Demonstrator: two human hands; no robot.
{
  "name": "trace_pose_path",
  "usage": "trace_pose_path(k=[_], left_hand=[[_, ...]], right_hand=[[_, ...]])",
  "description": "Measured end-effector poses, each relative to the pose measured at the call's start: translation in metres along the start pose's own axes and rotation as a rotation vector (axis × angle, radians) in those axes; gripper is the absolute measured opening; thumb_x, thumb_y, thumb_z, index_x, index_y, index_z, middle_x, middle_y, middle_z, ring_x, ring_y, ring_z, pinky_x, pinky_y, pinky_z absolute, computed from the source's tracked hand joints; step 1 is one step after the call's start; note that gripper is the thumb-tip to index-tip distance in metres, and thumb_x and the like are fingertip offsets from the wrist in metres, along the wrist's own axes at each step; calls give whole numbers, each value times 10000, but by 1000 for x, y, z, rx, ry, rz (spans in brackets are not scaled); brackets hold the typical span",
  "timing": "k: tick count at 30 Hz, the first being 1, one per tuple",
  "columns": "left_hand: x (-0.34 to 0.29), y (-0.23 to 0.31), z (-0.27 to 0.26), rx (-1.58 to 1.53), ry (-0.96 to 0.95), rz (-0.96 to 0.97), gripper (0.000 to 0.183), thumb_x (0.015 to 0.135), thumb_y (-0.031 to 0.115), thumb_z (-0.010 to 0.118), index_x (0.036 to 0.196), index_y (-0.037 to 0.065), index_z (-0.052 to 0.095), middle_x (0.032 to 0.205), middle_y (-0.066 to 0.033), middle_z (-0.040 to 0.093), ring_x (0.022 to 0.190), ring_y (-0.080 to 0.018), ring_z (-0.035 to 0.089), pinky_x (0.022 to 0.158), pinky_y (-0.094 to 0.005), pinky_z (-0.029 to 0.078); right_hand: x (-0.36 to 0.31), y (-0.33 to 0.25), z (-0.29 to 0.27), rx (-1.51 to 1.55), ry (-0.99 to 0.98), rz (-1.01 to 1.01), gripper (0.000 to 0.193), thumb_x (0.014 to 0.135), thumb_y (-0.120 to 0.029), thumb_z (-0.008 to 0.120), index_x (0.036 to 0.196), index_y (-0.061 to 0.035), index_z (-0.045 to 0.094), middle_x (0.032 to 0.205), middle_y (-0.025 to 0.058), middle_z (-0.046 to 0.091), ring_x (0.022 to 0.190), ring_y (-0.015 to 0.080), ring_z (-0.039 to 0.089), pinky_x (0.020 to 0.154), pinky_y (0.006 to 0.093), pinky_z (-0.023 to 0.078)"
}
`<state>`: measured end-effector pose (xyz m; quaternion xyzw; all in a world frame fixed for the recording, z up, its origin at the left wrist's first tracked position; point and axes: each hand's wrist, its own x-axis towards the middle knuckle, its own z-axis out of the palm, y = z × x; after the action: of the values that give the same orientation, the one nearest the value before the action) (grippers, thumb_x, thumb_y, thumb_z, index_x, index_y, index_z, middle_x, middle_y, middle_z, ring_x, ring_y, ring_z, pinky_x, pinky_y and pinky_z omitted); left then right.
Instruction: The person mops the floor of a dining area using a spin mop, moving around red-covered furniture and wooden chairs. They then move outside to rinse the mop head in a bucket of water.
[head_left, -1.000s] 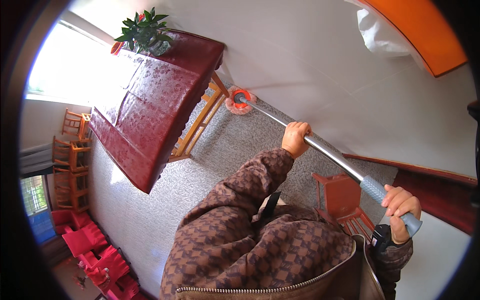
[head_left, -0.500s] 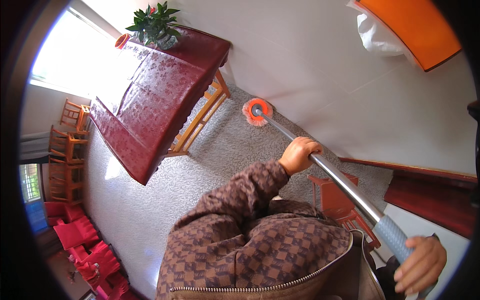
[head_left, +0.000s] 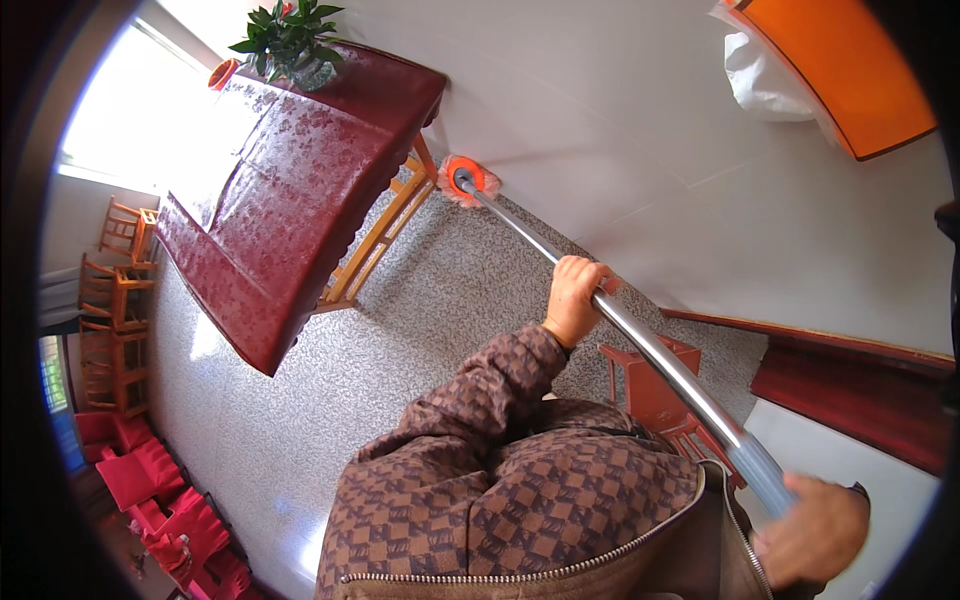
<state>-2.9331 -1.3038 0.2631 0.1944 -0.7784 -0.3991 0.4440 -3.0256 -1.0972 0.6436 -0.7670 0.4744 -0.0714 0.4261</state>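
Note:
A mop [head_left: 660,355] with a long metal pole runs diagonally from the lower right toward the upper middle. Its round orange head [head_left: 468,181], fringed in pale pink, lies where the speckled floor meets the white wall, beside a leg of the cloth-covered table. Wrapped round the middle of the pole is my left hand [head_left: 578,298]. My right hand [head_left: 815,530], smeared a little by motion, closes on the grey grip at the pole's near end.
A table with a dark red cloth [head_left: 300,180] bears a potted plant [head_left: 288,45]. A reddish wooden chair [head_left: 655,380] stands under the pole. Stacked wooden stools [head_left: 115,330] and red seats [head_left: 150,475] line the left. An orange panel [head_left: 850,75] is at upper right.
The mop head has slid along the wall's foot, up and left toward the table leg. Both hands have moved left with the pole, and the view has shifted slightly.

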Motion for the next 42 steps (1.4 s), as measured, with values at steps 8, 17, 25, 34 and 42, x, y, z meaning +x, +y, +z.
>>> trace_pose_path(k=[8, 17, 25, 34, 42], left_hand=[[-76, -77, 47, 394, -998, -159, 108, 676, 218, 667, 762, 158, 641, 877, -40, 597, 994, -265, 528, 954, -499, 352], [-132, 4, 100, 166, -948, 76, 181, 639, 139, 620, 817, 106, 617, 873, -44, 584, 970, -237, 526, 924, -387, 370], [-114, -62, 90, 258, -976, 75, 195, 661, 181, 658, 842, 126, 610, 843, -18, 570, 928, -210, 509, 881, -369, 357], [-34, -221, 111, 610, -770, -162, 153, 744, 149, 612, 894, 128, 627, 921, -41, 572, 1030, -233, 515, 1011, -473, 326], [25, -312, 85, 921, -405, -508, 283, 811, 119, 547, 1085, 70, 592, 1273, -138, 498, 1306, -331, 335, 1025, -478, 315]], right_hand=[[-33, 81, 164, 575, 127, 1225, 451, 771, -88, 643, 1189, 24, 517, 1039, 232, 616, 995, 315, 612, 821, 381, 473], [-99, 10, 271, -42, 167, 1620, 370, 814, -195, 580, 1147, -34, 577, 944, 193, 645, 828, 359, 623, 691, 434, 506], [-83, 105, 342, 51, 719, 1424, 347, 766, -191, 669, 1067, -35, 593, 917, 195, 632, 851, 374, 607, 724, 435, 482], [9, 300, 202, -106, 482, 1239, 514, 733, -149, 715, 1209, -81, 534, 1048, 163, 618, 940, 367, 591, 800, 448, 464], [115, 387, 132, -145, 380, 998, 630, 808, -204, 671, 1380, -258, 414, 887, 132, 614, 782, 324, 620, 681, 435, 482]])
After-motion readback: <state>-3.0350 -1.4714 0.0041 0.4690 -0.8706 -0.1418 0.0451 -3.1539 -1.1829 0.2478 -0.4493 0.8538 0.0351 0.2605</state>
